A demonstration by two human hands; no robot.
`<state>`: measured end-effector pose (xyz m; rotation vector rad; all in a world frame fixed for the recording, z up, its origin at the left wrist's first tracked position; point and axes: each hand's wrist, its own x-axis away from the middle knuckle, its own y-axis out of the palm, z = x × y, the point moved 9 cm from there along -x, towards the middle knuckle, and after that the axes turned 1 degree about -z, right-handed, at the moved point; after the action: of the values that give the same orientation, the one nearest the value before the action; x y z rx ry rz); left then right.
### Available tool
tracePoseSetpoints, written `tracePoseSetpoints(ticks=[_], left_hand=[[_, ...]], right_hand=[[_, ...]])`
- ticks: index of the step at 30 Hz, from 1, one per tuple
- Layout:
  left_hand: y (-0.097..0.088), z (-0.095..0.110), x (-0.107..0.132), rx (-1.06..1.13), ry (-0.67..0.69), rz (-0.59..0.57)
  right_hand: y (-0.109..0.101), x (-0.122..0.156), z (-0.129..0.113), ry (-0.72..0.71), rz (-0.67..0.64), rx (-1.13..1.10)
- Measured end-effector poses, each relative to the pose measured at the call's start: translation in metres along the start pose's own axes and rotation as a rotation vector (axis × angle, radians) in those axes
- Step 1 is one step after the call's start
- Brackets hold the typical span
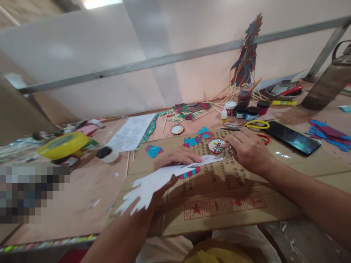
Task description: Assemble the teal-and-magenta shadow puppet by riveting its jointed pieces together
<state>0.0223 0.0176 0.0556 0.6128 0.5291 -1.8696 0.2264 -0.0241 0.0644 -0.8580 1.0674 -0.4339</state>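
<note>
A white paper cutout (153,182) with jagged finger-like edges lies across a flattened cardboard box (219,204) in front of me. My left hand (175,157) rests on the cutout, its fingers stretched flat and pressing it down. My right hand (248,149) is closed in a pinch at the cutout's right tip, holding something small that I cannot make out. Just beyond its fingertips sits a small round lid (216,145) with tiny bits in it. Painted pieces in blue and red (192,141) lie on the cardboard nearby.
A black phone (292,137) and yellow-handled scissors (256,124) lie right of my right hand. Paint jars (246,111), a glue bottle (224,115), sticks and a coloured puppet (246,54) stand behind. A yellow tape roll (63,145) and a drawing sheet (131,133) are left.
</note>
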Motion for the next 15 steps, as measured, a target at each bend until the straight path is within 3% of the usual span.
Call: tracePoseSetpoints(ticks=[3,6,11,15], left_hand=[[0.008,0.017,0.000,-0.030,0.110,-0.046],[0.010,0.023,-0.004,-0.014,0.138,-0.081],[0.011,0.021,-0.004,0.017,0.151,-0.119],[0.009,0.015,-0.005,0.032,0.083,-0.095]], right_hand=[[0.003,0.001,-0.005,-0.080,0.002,-0.036],[0.009,0.003,-0.005,-0.105,0.004,-0.091],[0.022,0.005,-0.003,-0.087,-0.044,-0.171],[0.032,0.006,-0.007,-0.072,-0.154,-0.182]])
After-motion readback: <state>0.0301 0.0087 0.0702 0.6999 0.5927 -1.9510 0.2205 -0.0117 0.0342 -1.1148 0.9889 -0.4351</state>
